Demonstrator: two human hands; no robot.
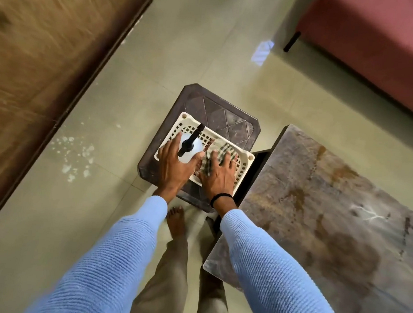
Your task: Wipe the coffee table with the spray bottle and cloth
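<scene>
A white spray bottle (pixel 193 147) with a black trigger head stands in a cream plastic basket (pixel 245 166) on a dark brown stool (pixel 229 123). My left hand (pixel 174 165) wraps around the bottle's left side. Beside it in the basket lies a checked cloth (pixel 222 149). My right hand (pixel 220 175) rests on the cloth with fingers spread over it. The coffee table (pixel 330 228), a marbled brown-grey top with dark stains, stands to the right of the stool.
A large wooden piece of furniture (pixel 43 59) fills the left side. A reddish sofa (pixel 384 51) stands at the back right. White specks (pixel 74 155) lie on the tiled floor left of the stool. My bare foot (pixel 175 219) stands just below the stool.
</scene>
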